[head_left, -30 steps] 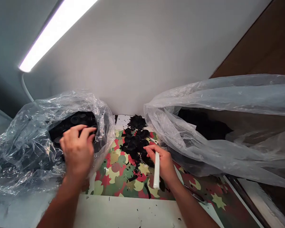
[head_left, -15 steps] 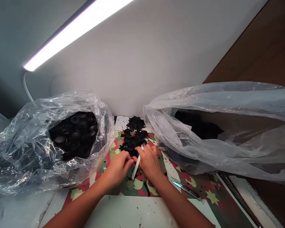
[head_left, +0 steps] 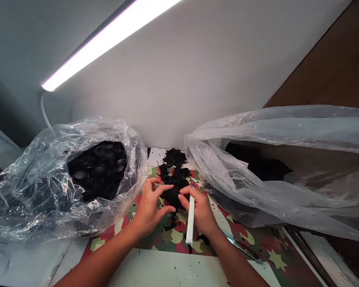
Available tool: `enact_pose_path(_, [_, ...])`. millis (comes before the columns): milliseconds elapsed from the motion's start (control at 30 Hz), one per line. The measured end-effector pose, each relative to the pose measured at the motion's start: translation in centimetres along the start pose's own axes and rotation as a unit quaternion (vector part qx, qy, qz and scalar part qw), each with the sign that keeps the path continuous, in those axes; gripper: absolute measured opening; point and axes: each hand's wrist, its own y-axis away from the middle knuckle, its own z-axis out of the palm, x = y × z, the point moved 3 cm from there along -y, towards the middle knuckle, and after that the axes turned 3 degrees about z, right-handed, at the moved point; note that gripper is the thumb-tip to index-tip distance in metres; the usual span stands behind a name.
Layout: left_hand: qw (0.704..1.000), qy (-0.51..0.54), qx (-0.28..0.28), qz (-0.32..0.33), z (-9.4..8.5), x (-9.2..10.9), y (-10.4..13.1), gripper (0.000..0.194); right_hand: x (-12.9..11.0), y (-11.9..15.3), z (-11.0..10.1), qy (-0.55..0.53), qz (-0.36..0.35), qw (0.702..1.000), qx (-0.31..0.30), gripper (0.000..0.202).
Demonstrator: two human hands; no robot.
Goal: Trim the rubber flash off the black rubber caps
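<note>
My left hand point(head_left: 149, 205) has its thumb and forefinger spread apart at the left edge of the black rubber pieces point(head_left: 175, 193), with nothing plainly gripped. My right hand point(head_left: 201, 211) is closed around a slim tool with a flat white handle point(head_left: 190, 223). The handle points down toward me, and a small bit of the tool shows above the fingers; its working end cannot be made out. The fingertips of this hand come close to the right side of the black pieces. Black scraps lie under and around both hands.
An open clear plastic bag point(head_left: 134, 159) of ribbed black rubber parts point(head_left: 100, 171) stands left. Another bag point(head_left: 227, 191) with black material lies right. Scissors point(head_left: 243, 249) rest beside my right forearm on the patterned sheet point(head_left: 277, 259). A lamp point(head_left: 107, 44) hangs above; shavings point(head_left: 174, 157) heap at the back.
My hands have moved apart, and the left fingers have spread open. My right hand has shifted right with the tool, whose handle is now more upright. The view has shifted slightly.
</note>
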Motion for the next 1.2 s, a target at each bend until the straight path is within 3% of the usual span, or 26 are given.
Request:
enact_pose_path(67, [0.999, 0.023, -0.027, 0.012, 0.1, 0.2, -0.1, 0.036, -0.3, 0.2, 0.2, -0.015, 0.011, 1.0, -0.023, 0.023])
enact_pose_path(167, [0.995, 0.07, -0.051, -0.04, 0.3, -0.2, -0.4, 0.027, -0.6, 0.4, 0.1, -0.04, 0.017, 0.999, -0.004, 0.025])
enact_pose_path(300, [0.995, 0.043, -0.016, -0.089, 0.1, -0.6, -0.7, 0.048, -1.3, 0.7, -0.9, -0.057, -0.007, 0.997, 0.057, 0.045])
enact_pose_path(400, [0.996, 0.005, -0.011, -0.09, 0.0, -0.5, -0.7, 0.065, -2.2, 1.0, -0.8, -0.029, -0.077, 0.997, 0.0, 0.049])
enact_pose_path(500, [0.997, -0.008, -0.027, -0.078, 0.1, -0.4, -0.7, 0.07, -2.3, 1.6, -0.1, -0.004, -0.097, 0.995, -0.03, 0.031])
enact_pose_path(600, [0.997, -0.014, -0.027, -0.07, 0.2, -0.6, -0.6, 0.063, -1.7, 1.9, 0.5, 0.021, -0.087, 0.996, -0.012, 0.015])
enact_pose_path(833, [0.998, -0.04, -0.035, -0.042, 0.1, -0.4, -0.7, 0.026, -2.4, 1.7, 0.9, 0.114, -0.24, 0.964, 0.007, 0.017])
enact_pose_path(1200, [0.998, -0.052, -0.019, -0.013, 0.2, -0.3, -0.3, 0.019, -2.4, 2.6, 2.3, 0.174, -0.298, 0.938, 0.027, 0.023])
